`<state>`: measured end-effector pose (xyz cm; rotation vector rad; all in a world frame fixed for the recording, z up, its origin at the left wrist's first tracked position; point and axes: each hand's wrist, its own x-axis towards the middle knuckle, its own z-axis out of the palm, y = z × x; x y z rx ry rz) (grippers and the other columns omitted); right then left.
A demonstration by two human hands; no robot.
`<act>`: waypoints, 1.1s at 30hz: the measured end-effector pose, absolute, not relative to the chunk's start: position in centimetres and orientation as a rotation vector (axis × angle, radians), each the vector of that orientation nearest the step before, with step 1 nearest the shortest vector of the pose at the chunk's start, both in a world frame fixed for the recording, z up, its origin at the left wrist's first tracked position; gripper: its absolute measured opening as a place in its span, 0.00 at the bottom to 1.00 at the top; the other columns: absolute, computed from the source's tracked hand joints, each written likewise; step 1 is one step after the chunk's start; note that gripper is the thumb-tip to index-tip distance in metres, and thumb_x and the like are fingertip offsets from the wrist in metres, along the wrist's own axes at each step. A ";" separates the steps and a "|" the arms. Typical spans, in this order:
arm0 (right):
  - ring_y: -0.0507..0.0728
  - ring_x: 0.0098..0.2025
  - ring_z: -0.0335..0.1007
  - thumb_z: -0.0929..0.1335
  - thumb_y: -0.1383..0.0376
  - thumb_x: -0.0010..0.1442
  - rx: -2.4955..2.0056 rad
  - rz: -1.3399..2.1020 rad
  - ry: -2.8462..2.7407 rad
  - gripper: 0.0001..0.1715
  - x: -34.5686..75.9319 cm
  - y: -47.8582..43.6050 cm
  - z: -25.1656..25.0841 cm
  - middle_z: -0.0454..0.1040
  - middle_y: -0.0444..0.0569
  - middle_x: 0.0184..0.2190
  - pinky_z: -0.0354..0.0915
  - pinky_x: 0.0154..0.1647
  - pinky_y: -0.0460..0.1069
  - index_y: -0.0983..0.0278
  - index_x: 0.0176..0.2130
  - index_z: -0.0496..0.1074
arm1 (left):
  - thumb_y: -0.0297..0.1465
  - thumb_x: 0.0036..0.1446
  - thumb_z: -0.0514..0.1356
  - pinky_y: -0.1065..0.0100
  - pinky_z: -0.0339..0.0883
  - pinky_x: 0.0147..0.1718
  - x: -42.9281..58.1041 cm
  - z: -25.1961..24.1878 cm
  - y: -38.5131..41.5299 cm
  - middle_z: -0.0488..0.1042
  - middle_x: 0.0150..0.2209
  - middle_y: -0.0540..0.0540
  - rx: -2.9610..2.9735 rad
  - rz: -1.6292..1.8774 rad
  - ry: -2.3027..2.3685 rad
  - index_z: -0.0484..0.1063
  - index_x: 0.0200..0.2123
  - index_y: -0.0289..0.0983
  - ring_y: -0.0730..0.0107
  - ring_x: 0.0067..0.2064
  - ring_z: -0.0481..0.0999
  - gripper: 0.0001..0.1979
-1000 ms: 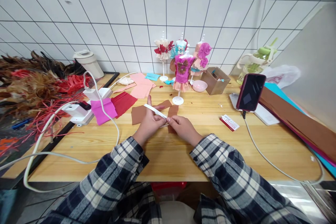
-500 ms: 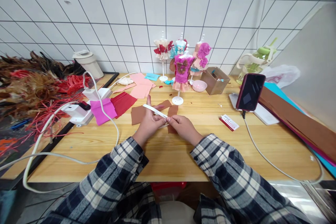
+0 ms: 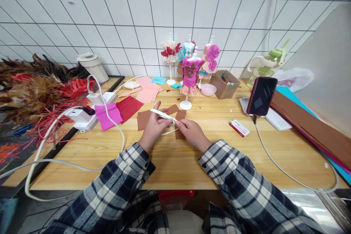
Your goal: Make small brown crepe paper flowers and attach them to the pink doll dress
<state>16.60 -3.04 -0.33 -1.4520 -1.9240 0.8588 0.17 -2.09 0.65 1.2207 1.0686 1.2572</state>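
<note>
Left hand [image 3: 151, 128] and right hand [image 3: 192, 131] pinch a loose white strip [image 3: 161, 113]; brown pieces [image 3: 143, 120] lie cut; the magenta dress [image 3: 189, 80] already bears a bow [image 3: 190, 70].

A phone [image 3: 261, 96] stands tilted on the right of the table [image 3: 178, 170], a small card [image 3: 240, 128] lying near it. Behind are a green-lidded bottle [image 3: 267, 68] and a plastic bag [image 3: 295, 79]. A pink bowl [image 3: 208, 90] sits just beside a box [image 3: 229, 90]. At left, a lidded cup [image 3: 93, 67] stands behind a power strip [image 3: 85, 125], near feathers [image 3: 27, 91]. A tiled wall [image 3: 186, 12] rises behind.
</note>
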 end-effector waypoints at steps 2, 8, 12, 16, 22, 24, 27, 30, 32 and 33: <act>0.50 0.24 0.55 0.57 0.50 0.63 -1.448 0.850 -1.943 0.26 16.6 -3.0 -0.4 0.61 0.40 0.19 0.46 0.24 0.45 0.63 0.22 0.61 | 0.28 0.43 0.67 0.69 0.69 0.37 0.1 0.4 -1.9 0.67 0.49 0.44 1.228 1.313 1.052 0.46 0.64 0.46 0.76 0.34 0.73 0.48; 0.50 0.24 0.56 0.57 0.51 0.63 -1.480 0.823 -1.974 0.25 16.5 -3.0 -0.4 0.62 0.41 0.19 0.46 0.24 0.45 0.63 0.23 0.63 | 0.26 0.41 0.67 0.68 0.70 0.37 0.2 0.4 -1.8 0.66 0.46 0.46 1.258 1.322 1.092 0.47 0.63 0.46 0.76 0.34 0.74 0.48; 0.50 0.24 0.56 0.57 0.51 0.64 -1.498 0.794 -2.003 0.25 16.6 -3.1 -0.3 0.64 0.41 0.19 0.46 0.25 0.45 0.63 0.23 0.63 | 0.26 0.42 0.66 0.69 0.70 0.36 0.3 0.4 -1.9 0.65 0.45 0.47 1.279 1.312 1.169 0.45 0.64 0.48 0.77 0.32 0.74 0.48; 0.50 0.24 0.56 0.58 0.51 0.64 -1.508 0.767 -2.019 0.25 16.6 -3.1 -0.2 0.64 0.42 0.20 0.45 0.25 0.46 0.63 0.23 0.62 | 0.25 0.43 0.66 0.72 0.70 0.32 0.5 0.2 -1.9 0.64 0.47 0.46 1.334 1.355 1.199 0.43 0.64 0.50 0.80 0.30 0.74 0.49; 0.50 0.24 0.56 0.57 0.50 0.64 -1.513 0.755 -2.021 0.26 16.6 -3.1 -0.2 0.65 0.42 0.20 0.46 0.25 0.46 0.63 0.24 0.64 | 0.25 0.43 0.66 0.72 0.71 0.34 0.7 0.6 -2.1 0.65 0.49 0.45 1.364 1.494 1.149 0.42 0.64 0.51 0.79 0.32 0.73 0.50; 0.51 0.24 0.56 0.56 0.51 0.65 -1.506 0.750 -2.023 0.26 16.6 -3.1 -0.1 0.64 0.42 0.20 0.46 0.25 0.46 0.63 0.23 0.63 | 0.25 0.43 0.67 0.71 0.71 0.36 0.6 0.8 -2.1 0.65 0.50 0.45 1.351 1.531 1.120 0.41 0.64 0.51 0.79 0.33 0.73 0.51; 0.50 0.24 0.56 0.56 0.51 0.64 -1.500 0.759 -2.020 0.26 16.6 -3.2 0.1 0.64 0.42 0.20 0.46 0.25 0.46 0.63 0.23 0.62 | 0.25 0.43 0.67 0.71 0.71 0.35 0.6 0.9 -2.1 0.66 0.49 0.45 1.336 1.514 1.118 0.41 0.64 0.51 0.78 0.32 0.74 0.51; 0.50 0.25 0.56 0.56 0.51 0.64 -1.501 0.784 -2.002 0.25 16.6 -3.2 0.0 0.64 0.43 0.21 0.47 0.26 0.46 0.62 0.23 0.61 | 0.26 0.43 0.67 0.72 0.71 0.34 0.4 0.9 -2.1 0.66 0.49 0.45 1.327 1.519 1.111 0.41 0.65 0.51 0.78 0.32 0.74 0.51; 0.50 0.25 0.57 0.56 0.50 0.64 -1.501 0.808 -1.980 0.26 16.6 -3.1 -0.2 0.64 0.42 0.21 0.47 0.26 0.45 0.62 0.23 0.61 | 0.27 0.44 0.67 0.72 0.71 0.34 0.2 1.0 -2.0 0.67 0.48 0.45 1.306 1.579 1.116 0.40 0.65 0.51 0.78 0.32 0.74 0.51; 0.50 0.25 0.56 0.56 0.50 0.64 -1.501 0.824 -1.967 0.26 16.6 -3.1 -0.2 0.63 0.42 0.21 0.47 0.26 0.45 0.63 0.23 0.60 | 0.27 0.44 0.67 0.71 0.71 0.34 0.0 1.1 -1.9 0.67 0.49 0.45 1.293 1.619 1.121 0.39 0.65 0.51 0.78 0.32 0.74 0.51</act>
